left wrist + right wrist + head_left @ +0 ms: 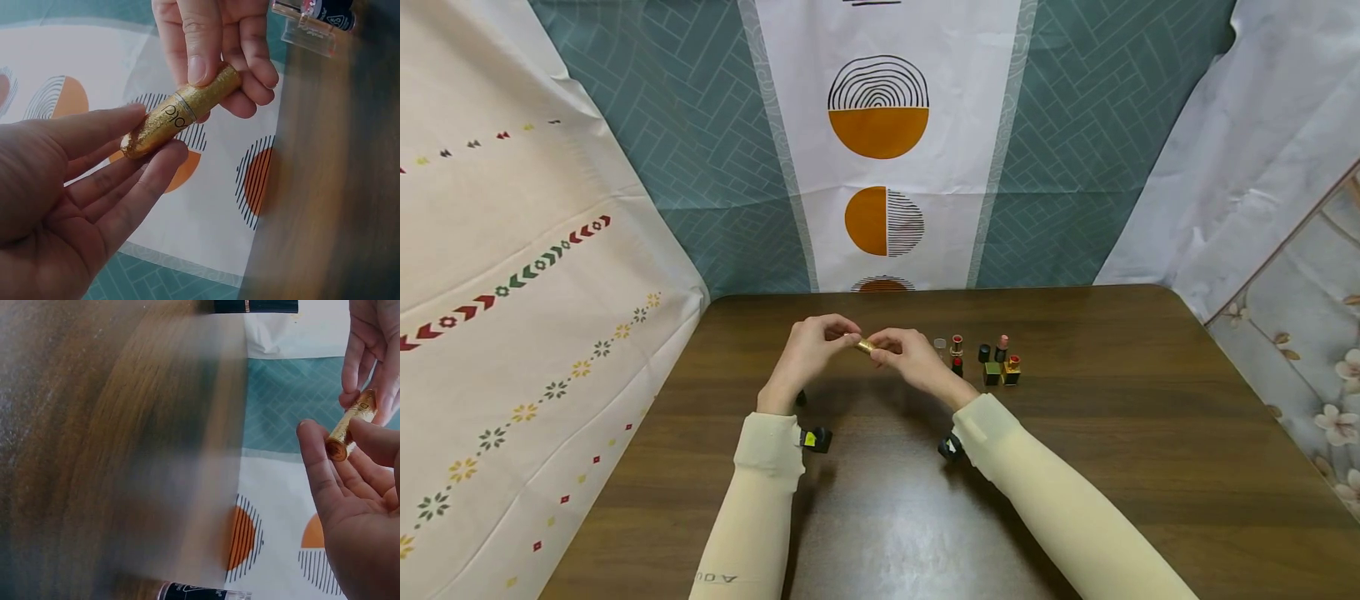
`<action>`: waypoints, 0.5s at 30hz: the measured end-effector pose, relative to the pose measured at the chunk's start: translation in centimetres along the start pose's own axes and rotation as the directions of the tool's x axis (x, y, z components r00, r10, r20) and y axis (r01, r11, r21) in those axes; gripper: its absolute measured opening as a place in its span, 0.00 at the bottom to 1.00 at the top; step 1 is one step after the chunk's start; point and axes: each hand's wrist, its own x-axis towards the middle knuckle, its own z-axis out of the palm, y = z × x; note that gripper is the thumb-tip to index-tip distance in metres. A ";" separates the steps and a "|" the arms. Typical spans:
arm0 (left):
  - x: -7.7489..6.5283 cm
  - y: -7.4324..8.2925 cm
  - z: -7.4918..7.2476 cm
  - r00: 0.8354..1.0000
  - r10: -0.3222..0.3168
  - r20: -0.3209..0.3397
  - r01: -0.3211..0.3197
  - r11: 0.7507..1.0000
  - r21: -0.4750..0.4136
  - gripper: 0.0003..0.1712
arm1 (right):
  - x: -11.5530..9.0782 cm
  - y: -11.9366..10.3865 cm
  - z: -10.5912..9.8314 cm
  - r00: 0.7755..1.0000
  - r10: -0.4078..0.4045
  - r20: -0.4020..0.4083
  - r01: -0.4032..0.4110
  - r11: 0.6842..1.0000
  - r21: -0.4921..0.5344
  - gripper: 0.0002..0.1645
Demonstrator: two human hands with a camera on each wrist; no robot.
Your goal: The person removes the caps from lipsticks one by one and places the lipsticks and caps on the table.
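Between my two hands, raised over the table's far half, is a closed gold lipstick tube with dark lettering and a silver-toned ring around its middle. My left hand pinches one end between thumb and fingers. At the other end, my right hand grips the tube, its thumb lying along the top in the left wrist view. From the right wrist view, the round end of the gold lipstick tube shows beside the right fingers. Both hands wear a wrist camera below the palm.
Right of my right hand stand several uncapped lipsticks, among them a pink one, a red one and a gold-cased one. A black cap and a dark square cap stand among them. A dark item lies beside my left wrist.
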 end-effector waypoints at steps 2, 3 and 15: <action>0.1 0.0 0.1 1.000 0.002 0.004 -0.002 1.000 0.000 0.09 | 0.0 0.1 0.0 1.000 0.008 -0.002 -0.008 1.000 0.004 0.17; 0.1 -0.1 0.2 1.000 0.004 0.007 -0.004 1.000 0.004 0.10 | 0.0 0.1 0.0 1.000 0.010 -0.002 -0.010 1.000 0.005 0.17; 0.3 -0.2 0.7 1.000 -0.009 0.030 0.009 1.000 -0.016 0.12 | -0.5 -0.2 -0.9 0.997 -0.009 -0.071 0.005 0.999 -0.054 0.14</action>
